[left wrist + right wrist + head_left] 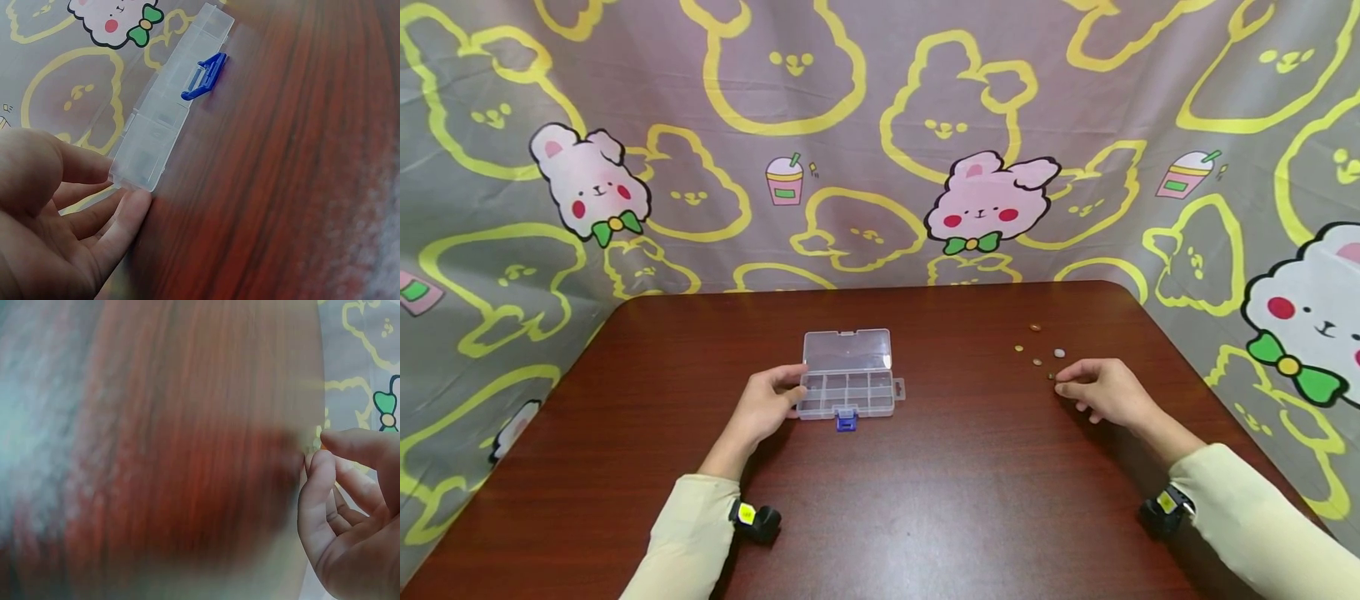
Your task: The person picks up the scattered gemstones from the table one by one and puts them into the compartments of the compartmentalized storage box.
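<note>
A clear plastic compartment box [847, 410] stands on the table with its lid [847, 350] raised at the back and its blue latch [846, 422] hanging at the front. My left hand [768, 400] grips the box's left end between thumb and fingers; the left wrist view shows the thumb [128, 215] against the end corner. On the right, my right hand [1105, 392] hovers with thumb and forefinger close together, beside a tiny dark bead-like piece [1051, 376]. In the right wrist view a small gap shows between those fingertips [325, 459], with a blurred speck beyond.
Several other small pieces lie on the table's right side: a white one [1059, 353], a tan one [1037, 362], a yellow one [1018, 348] and an orange-brown one [1035, 327]. A patterned curtain [865, 167] hangs behind the brown table [925, 500].
</note>
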Action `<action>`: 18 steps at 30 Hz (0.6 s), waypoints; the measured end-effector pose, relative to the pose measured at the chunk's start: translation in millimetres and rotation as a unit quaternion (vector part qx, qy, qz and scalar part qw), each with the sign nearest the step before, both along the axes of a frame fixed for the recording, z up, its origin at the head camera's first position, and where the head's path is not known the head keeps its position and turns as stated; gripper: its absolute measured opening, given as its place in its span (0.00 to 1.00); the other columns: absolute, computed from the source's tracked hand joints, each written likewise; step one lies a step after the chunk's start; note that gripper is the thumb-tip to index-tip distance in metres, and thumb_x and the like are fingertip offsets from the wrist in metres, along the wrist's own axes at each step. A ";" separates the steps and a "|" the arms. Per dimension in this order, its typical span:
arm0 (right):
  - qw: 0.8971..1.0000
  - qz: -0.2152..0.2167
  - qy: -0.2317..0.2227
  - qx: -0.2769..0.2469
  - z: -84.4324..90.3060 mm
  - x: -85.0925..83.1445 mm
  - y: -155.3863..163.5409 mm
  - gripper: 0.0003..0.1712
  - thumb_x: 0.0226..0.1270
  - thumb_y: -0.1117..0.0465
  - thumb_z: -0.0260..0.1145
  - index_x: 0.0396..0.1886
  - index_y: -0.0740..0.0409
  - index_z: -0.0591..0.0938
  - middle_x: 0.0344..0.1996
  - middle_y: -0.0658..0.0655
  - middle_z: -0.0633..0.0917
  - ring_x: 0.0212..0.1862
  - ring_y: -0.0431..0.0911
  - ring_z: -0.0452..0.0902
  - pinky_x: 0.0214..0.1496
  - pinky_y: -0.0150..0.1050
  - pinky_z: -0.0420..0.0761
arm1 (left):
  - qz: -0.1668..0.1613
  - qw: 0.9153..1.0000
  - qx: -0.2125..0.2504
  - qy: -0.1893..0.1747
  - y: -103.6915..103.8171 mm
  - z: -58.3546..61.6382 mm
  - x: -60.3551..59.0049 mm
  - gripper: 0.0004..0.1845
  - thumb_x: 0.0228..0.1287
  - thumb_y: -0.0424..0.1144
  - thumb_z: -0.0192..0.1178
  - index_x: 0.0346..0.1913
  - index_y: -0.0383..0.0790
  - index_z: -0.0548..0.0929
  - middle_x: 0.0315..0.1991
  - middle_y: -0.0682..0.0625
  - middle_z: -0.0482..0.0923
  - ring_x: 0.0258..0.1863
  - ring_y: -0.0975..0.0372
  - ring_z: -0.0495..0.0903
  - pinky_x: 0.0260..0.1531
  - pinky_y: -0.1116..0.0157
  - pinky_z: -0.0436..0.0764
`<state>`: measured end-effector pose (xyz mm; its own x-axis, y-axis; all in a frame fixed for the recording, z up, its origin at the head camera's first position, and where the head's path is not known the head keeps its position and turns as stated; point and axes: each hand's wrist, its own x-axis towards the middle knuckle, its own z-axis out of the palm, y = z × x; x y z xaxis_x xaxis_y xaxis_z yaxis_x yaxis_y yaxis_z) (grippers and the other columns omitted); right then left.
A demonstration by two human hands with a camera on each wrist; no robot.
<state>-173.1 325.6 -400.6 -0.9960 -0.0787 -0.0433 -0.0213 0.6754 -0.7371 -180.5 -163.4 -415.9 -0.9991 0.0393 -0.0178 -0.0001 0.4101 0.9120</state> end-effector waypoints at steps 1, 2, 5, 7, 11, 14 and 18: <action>1.000 0.001 0.002 -0.001 0.1 -0.3 -1.0 0.13 0.66 0.63 0.71 0.44 0.69 0.85 0.24 0.55 0.84 0.21 0.45 0.77 0.18 0.40 0.80 | 0.001 1.000 0.001 -0.001 0.3 -0.1 -0.1 0.21 0.68 0.24 0.58 0.63 0.29 0.78 0.56 0.32 0.78 0.42 0.52 0.82 0.31 0.65 0.85; 1.000 0.002 0.005 -0.003 0.0 -0.6 -1.8 0.13 0.65 0.63 0.71 0.44 0.69 0.85 0.24 0.55 0.84 0.21 0.45 0.77 0.18 0.40 0.80 | 0.001 1.000 0.000 0.000 0.2 -0.3 -0.2 0.21 0.68 0.24 0.58 0.63 0.29 0.78 0.56 0.31 0.78 0.43 0.52 0.82 0.31 0.64 0.85; 1.000 0.006 0.011 -0.008 0.1 -0.8 -3.8 0.13 0.65 0.63 0.71 0.44 0.68 0.85 0.24 0.56 0.85 0.21 0.45 0.77 0.18 0.40 0.80 | 0.002 1.000 0.001 -0.002 1.7 -0.1 0.3 0.21 0.68 0.24 0.58 0.63 0.29 0.78 0.57 0.31 0.78 0.43 0.51 0.82 0.32 0.64 0.86; 1.000 0.008 0.014 -0.012 0.5 -1.1 -5.6 0.13 0.65 0.63 0.71 0.44 0.68 0.85 0.24 0.56 0.85 0.21 0.45 0.77 0.18 0.40 0.80 | 0.002 1.000 0.001 -0.003 2.1 0.2 0.7 0.21 0.68 0.24 0.58 0.63 0.29 0.78 0.57 0.31 0.78 0.44 0.51 0.82 0.32 0.64 0.86; 1.000 0.016 0.016 -0.020 2.2 -1.4 -10.8 0.12 0.65 0.64 0.72 0.44 0.67 0.85 0.24 0.57 0.84 0.21 0.46 0.77 0.18 0.40 0.79 | 0.004 1.000 0.000 -0.001 2.1 1.9 1.6 0.21 0.68 0.24 0.58 0.63 0.29 0.78 0.57 0.31 0.78 0.43 0.52 0.82 0.31 0.64 0.86; 0.999 0.020 0.012 -0.028 3.8 -1.4 -15.3 0.12 0.65 0.64 0.71 0.43 0.68 0.85 0.24 0.57 0.84 0.22 0.46 0.77 0.18 0.40 0.79 | 0.004 1.000 0.001 0.002 1.8 2.8 2.2 0.20 0.68 0.24 0.58 0.63 0.28 0.78 0.57 0.30 0.78 0.43 0.51 0.82 0.31 0.63 0.86; 0.999 0.024 0.008 -0.034 4.6 -2.2 -20.4 0.11 0.65 0.65 0.71 0.43 0.68 0.84 0.24 0.56 0.84 0.22 0.46 0.77 0.18 0.39 0.79 | 0.004 1.000 0.003 0.003 2.0 3.0 3.0 0.20 0.68 0.24 0.58 0.62 0.28 0.78 0.57 0.30 0.78 0.44 0.50 0.82 0.32 0.62 0.86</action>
